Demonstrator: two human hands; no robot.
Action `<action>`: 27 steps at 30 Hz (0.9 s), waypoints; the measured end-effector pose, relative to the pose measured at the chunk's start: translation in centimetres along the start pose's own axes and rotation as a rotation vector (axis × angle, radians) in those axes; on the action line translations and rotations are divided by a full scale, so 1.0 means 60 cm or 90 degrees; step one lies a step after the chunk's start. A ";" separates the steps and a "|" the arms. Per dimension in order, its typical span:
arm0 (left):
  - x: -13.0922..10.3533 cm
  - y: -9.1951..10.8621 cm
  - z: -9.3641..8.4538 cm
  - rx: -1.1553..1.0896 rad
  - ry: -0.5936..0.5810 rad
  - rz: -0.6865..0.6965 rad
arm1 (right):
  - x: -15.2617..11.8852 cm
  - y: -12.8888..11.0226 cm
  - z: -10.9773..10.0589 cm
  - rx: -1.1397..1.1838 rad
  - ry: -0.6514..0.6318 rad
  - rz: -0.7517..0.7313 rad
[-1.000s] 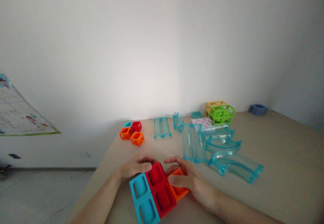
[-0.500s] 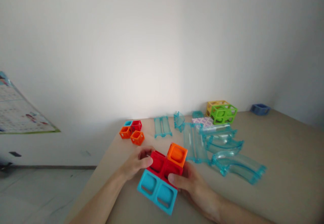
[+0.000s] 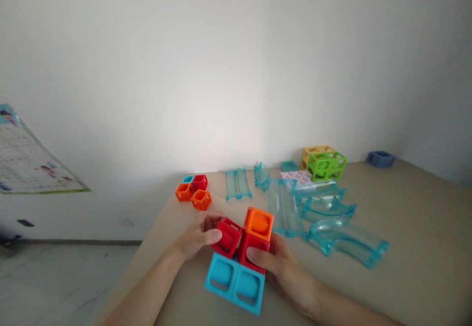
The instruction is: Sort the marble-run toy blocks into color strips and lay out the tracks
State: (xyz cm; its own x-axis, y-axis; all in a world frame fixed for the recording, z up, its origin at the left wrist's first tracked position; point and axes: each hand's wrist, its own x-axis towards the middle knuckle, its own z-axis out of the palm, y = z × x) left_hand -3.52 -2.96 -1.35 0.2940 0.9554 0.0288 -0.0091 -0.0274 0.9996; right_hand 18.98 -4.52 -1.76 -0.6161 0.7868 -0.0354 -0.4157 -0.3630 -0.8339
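My left hand (image 3: pixel 201 235) grips a red cube (image 3: pixel 227 238), thumb on its face; the cube is tilted against its neighbours, with a narrow gap on its right. My right hand (image 3: pixel 282 264) holds a second red cube (image 3: pixel 253 251) by its side, thumb across the front. An orange cube (image 3: pixel 259 223) sits on top of that second one. Two light blue cubes (image 3: pixel 234 282) joined side by side form the bottom of the cluster. The fingers behind the cubes are hidden.
Orange, red and blue cubes (image 3: pixel 191 188) stand at the table's back left. Clear teal track pieces (image 3: pixel 332 210) spread over the middle and right. Yellow and green frames (image 3: pixel 326 165) and a dark blue piece (image 3: pixel 381 159) are near the wall. The table's (image 3: pixel 147 247) left edge drops to the floor.
A gap has opened between the two red cubes. The left red cube has tilted, while the blue pair and the orange cube have turned slightly with my right hand.
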 end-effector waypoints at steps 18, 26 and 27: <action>-0.003 0.055 -0.118 0.624 0.745 -0.066 | -0.003 0.002 -0.003 0.013 0.029 0.030; -0.006 0.021 -0.144 0.836 0.521 -0.313 | -0.005 -0.002 0.006 0.023 0.038 0.027; -0.005 0.019 -0.144 0.843 0.526 -0.303 | -0.005 -0.002 0.006 0.025 0.035 0.026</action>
State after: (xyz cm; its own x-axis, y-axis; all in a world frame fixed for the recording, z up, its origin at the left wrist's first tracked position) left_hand -11.90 -0.75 -0.23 -0.5365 0.8281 0.1628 0.8364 0.4961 0.2329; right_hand 18.98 -4.88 -1.43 -0.5957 0.7969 -0.1008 -0.4172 -0.4141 -0.8090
